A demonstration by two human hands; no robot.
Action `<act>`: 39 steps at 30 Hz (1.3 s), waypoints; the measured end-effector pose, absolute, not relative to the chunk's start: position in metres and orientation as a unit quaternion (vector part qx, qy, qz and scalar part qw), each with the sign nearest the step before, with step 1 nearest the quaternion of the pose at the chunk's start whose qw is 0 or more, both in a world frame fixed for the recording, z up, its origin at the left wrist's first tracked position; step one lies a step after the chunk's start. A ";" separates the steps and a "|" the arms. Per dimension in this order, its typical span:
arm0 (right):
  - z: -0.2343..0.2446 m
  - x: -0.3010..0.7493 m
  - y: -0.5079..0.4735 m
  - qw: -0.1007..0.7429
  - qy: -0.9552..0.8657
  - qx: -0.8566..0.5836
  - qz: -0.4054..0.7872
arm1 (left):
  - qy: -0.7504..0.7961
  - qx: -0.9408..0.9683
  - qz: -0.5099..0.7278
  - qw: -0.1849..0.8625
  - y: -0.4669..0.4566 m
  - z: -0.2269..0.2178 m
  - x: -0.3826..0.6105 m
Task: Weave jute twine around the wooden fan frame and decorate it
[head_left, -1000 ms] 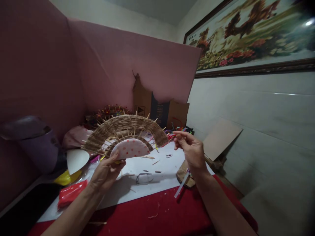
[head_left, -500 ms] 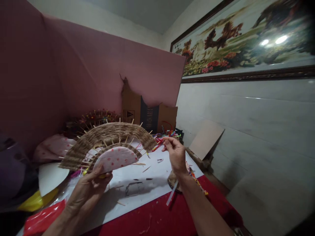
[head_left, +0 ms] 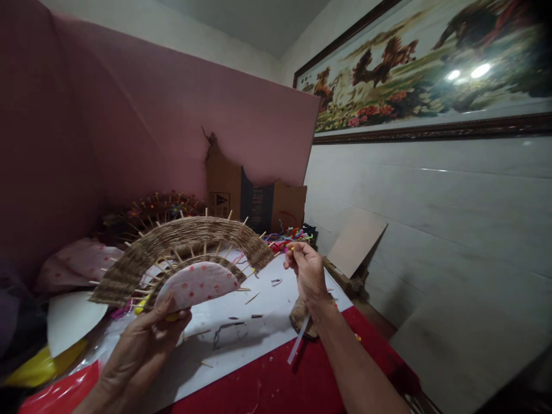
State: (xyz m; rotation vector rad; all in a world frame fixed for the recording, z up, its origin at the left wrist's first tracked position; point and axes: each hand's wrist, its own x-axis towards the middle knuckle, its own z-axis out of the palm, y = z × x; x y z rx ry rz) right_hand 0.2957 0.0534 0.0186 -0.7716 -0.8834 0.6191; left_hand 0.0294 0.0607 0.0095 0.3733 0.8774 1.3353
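My left hand (head_left: 149,339) is closed round the lower middle of a half-round woven fan (head_left: 185,241), held up over the table. The fan has two brown twine bands on wooden sticks whose tips poke past the outer edge. At its base is a white cloth half-disc (head_left: 198,284) with red dots, under my left thumb. To the right of the fan's right end, my right hand (head_left: 307,270) is raised in a pinch. A small yellow piece (head_left: 292,248) shows at its fingertips; its exact kind is too small to tell.
A white sheet (head_left: 241,333) with stick scraps covers part of the red tablecloth (head_left: 276,385). Below my right wrist lie a brown lump (head_left: 298,316) and a translucent stick (head_left: 298,340). Behind stand another decorated fan (head_left: 168,207), a torn cardboard box (head_left: 224,184) and colourful strands (head_left: 288,234).
The view has shifted slightly, with the fan a little further left. A yellow piece now shows at my right fingertips. My left hand keeps its hold on the fan.
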 end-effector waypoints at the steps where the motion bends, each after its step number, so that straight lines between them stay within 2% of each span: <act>1: 0.019 0.296 0.054 0.790 -0.403 -0.351 0.300 | 0.392 0.166 0.594 0.682 0.061 0.009 0.029; 7: 0.021 0.295 0.054 0.784 -0.379 -0.346 0.350 | 0.390 0.162 0.596 0.683 0.062 0.008 0.029; 21: 0.021 0.290 0.051 0.752 -0.407 -0.374 0.360 | 0.399 0.172 0.594 0.677 0.059 0.010 0.029; 39: 0.020 0.291 0.052 0.751 -0.418 -0.373 0.350 | 0.404 0.180 0.588 0.677 0.059 0.009 0.029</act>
